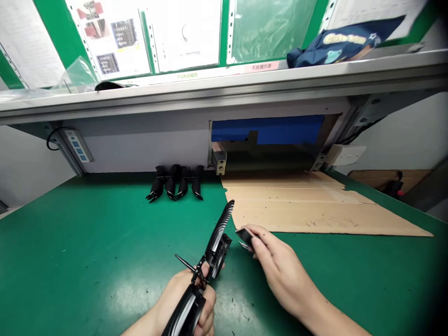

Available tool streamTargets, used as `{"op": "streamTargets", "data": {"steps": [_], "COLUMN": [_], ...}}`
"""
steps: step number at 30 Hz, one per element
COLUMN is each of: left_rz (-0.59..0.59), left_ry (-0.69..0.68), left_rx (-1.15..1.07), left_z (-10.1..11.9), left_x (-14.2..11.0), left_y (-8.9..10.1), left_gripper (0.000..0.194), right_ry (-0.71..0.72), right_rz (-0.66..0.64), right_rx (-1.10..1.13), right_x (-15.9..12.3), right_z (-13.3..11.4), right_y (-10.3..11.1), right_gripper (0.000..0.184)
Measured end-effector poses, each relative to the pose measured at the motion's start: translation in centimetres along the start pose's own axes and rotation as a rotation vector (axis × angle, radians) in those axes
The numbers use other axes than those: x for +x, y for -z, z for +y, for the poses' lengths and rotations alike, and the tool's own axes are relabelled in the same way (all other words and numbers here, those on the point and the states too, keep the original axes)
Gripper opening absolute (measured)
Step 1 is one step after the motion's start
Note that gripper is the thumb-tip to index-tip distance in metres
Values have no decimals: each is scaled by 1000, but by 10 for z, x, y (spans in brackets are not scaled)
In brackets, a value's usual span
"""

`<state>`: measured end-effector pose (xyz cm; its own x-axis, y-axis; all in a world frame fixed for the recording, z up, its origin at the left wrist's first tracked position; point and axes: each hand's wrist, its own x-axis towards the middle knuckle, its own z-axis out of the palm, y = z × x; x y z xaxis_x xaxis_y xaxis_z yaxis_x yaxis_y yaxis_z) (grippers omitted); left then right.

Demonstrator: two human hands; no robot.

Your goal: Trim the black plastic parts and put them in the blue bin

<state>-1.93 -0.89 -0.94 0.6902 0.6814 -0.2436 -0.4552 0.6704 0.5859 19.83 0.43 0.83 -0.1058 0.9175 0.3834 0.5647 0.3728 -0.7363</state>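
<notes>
- Clock face centred on the left hand (180,287); 12 points away from the person.
- Hands apart. Left fingers wrapped round the middle of a black moulded part (217,228), which is raised over the green worktop (87,242) and runs toward 1 o'clock; a thin prong juts toward 10. Mid-length grip presumably balances the long shape and leaves its upper end exposed.
- Right hand (278,261), at 2 o'clock, pinches a small tool (245,236) between thumb and fingers, its end directed at the part but not touching. Exact kind: cannot tell. Fingertip pinch probably gives finer control than a full fist.
- Row of similar-looking black pieces (170,186) near 12, by the back panel; likely set there to keep them beyond the hands' working space.
- Cardboard sheet (297,212) at 2, beyond the right hand, before a dark opening (273,158); perhaps laid to protect the surface.
- Dark crumbs on the worktop; source not shown.
</notes>
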Motion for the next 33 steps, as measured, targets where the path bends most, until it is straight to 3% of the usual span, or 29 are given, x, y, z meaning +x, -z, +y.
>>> {"op": "streamTargets", "data": {"steps": [3,5,7,9,12,14,18,22,25,27,30,31,33], "left_rz": [5,0,-5,0,31,38,-10,-42,-56,-53,-54,-53,-21], "left_ry": [4,20,33,30,5,-15,-7,-10,-31,-49,-55,-57,-93], "left_rx": [40,93,113,108,91,69,21,11,22,29,34,44,100], "left_z": [0,-1,-3,-4,-5,-5,-5,-5,-5,-5,-4,-3,1], "left_x": [1,2,3,3,1,1,2,3,3,3,4,5,3], "left_y": [-1,0,1,0,-3,-4,-3,-1,-1,-1,-1,-1,-4], "left_gripper": [43,62,69,65,41,28,27,30,31,30,29,34,46], "right_ry": [-97,-3,71,25,-80,-18,175,174,139,120,82,68,55], "right_rz": [-37,-137,-204,-174,-9,37,-64,-108,-145,-270,-610,-668,-650], "right_rx": [321,361,298,207,119,116,125,180,244,258,239,210,116], "right_x": [-11,-18,-18,-13,-2,2,-4,-11,-10,-9,-6,-6,-4], "right_z": [-13,-25,-32,-30,-18,-12,-15,-22,-26,-30,-38,-40,-41], "right_y": [-7,-15,-21,-21,-13,-6,-5,-13,-7,3,19,22,24], "right_gripper": [30,23,17,20,18,17,21,25,23,21,19,20,16]}}
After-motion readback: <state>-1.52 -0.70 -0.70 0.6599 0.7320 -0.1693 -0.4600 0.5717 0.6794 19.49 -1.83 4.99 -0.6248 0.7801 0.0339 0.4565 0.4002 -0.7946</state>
